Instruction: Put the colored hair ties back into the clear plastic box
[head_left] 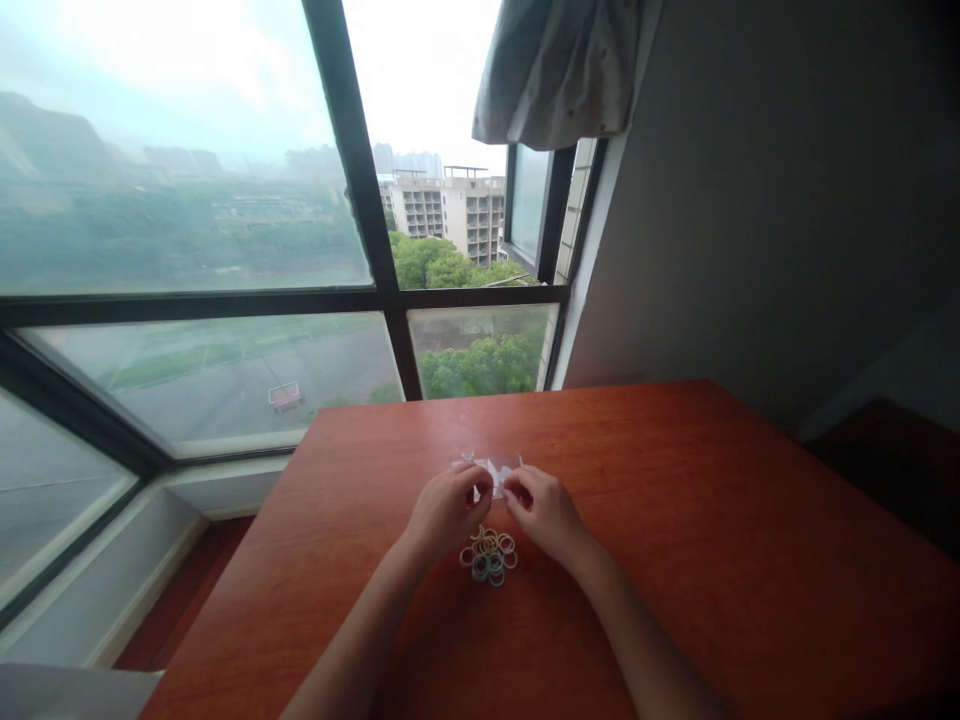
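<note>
My left hand and my right hand meet over the middle of the table, thumbs and forefingers pinched close together. Between the fingertips there seems to be something small and pale, too small to name. Just beyond the fingers lies a clear plastic case or bag with whitish parts showing; my hands cover some of it. Nearer to me, below the hands, is a loose pile of small rings that look like hair ties, in yellowish, pale, pinkish and grey-green colours. Neither hand touches that pile.
The reddish-brown wooden table extends to both sides. Behind it and to the left stand dark-framed windows, one pane swung outward. A grey curtain hangs at the upper right, beside a plain wall.
</note>
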